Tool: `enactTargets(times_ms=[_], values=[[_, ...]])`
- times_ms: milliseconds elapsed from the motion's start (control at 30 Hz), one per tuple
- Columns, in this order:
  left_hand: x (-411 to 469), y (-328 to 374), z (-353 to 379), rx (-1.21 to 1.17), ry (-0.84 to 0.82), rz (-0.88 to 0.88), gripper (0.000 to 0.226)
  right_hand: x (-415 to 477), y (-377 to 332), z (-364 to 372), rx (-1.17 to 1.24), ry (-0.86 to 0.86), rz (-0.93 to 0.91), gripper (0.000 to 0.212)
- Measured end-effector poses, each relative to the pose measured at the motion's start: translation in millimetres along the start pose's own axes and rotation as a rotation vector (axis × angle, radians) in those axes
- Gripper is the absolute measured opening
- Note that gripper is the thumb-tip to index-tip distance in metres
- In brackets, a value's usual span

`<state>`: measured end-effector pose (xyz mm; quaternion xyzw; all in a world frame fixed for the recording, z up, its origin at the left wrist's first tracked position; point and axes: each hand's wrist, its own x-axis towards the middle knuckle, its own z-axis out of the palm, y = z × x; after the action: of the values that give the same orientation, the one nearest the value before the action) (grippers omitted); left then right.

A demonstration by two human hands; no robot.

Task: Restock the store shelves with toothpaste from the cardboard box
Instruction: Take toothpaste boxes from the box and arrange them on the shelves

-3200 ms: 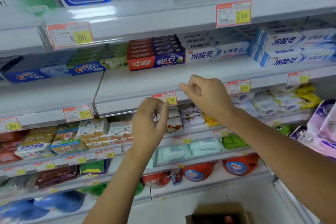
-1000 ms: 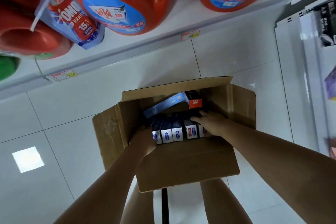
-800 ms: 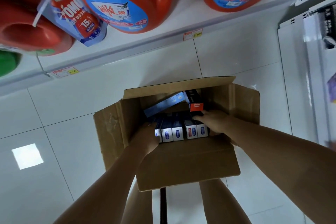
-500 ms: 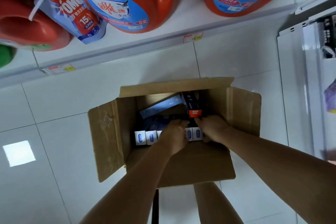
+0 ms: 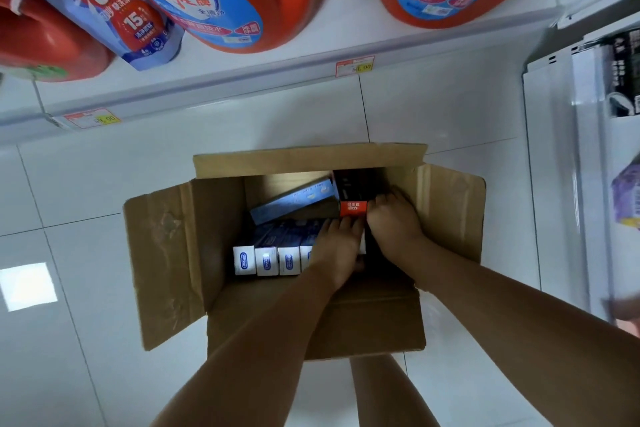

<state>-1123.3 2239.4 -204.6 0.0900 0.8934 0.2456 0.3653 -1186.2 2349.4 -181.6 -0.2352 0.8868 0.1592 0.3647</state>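
toothpaste boxes [image 5: 266, 260] are packed on end in cardboard box [image 5: 166, 253] | left hand [image 5: 337, 248] is laid over row's right end, right hand [image 5: 394, 224] curled against red-ended box [image 5: 353, 210]; grips cannot be told | risk: neighbours may be dragged out, dropped

both forearms [image 5: 277, 322] bare, legs [image 5: 381, 395] bare too.
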Motion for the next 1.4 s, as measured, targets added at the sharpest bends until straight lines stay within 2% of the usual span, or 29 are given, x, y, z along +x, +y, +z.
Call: enactTargets(times_ms=[67,167,300,433,533,633,700,800,833,900,967,1033,1133,1200,1267,1400], values=[[-4,-7,-5,-0.037,0.03,-0.036,0.071,-1,3,-4,0.021,0.051,0.027,0.017],[-7,-15,-15,-0.134,0.013,-0.077,0.053,-4,3,-15,0.224,-0.039,-0.007,0.032],[-25,-8,-48,-0.305,0.071,-0.158,0.063,-32,7,-52,0.501,-0.046,0.076,0.071],[-72,7,-97,-0.522,0.096,-0.186,0.057,-83,24,-99,0.751,-0.046,0.181,0.068],[-112,20,-151,-0.705,0.125,-0.211,0.055,-124,43,-141,0.931,-0.021,0.167,0.063],[-153,33,-215,-0.988,0.148,-0.257,0.048,-169,58,-185,1.112,0.031,0.164,0.057],[-182,41,-255,-1.214,0.176,-0.261,0.042,-200,64,-217,1.349,0.065,0.162,0.05],[-224,58,-306,-1.592,0.298,-0.249,0.04,-242,69,-264,1.855,0.154,0.068,0.036],[-237,68,-323,-1.71,0.342,-0.278,0.04,-252,70,-277,1.995,0.171,0.014,0.04],[-257,83,-346,-1.945,0.368,-0.29,0.053,-268,72,-294,2.261,0.204,-0.069,0.063],[-271,93,-361,-2.078,0.423,-0.271,0.061,-280,68,-310,2.47,0.275,-0.132,0.066],[-282,103,-375,-2.132,0.489,-0.278,0.061,-293,62,-334,2.551,0.332,-0.143,0.059],[-297,119,-392,-2.166,0.531,-0.3,0.063,-312,52,-371,2.536,0.378,-0.033,0.046],[-307,128,-404,-2.209,0.574,-0.272,0.065,-324,47,-391,2.498,0.328,-0.004,0.044],[-321,139,-421,-2.232,0.634,-0.261,0.064,-337,45,-409,2.491,0.267,-0.013,0.051],[-352,156,-452,-2.269,0.699,-0.183,0.068,-365,43,-445,2.506,0.189,-0.112,0.052]])
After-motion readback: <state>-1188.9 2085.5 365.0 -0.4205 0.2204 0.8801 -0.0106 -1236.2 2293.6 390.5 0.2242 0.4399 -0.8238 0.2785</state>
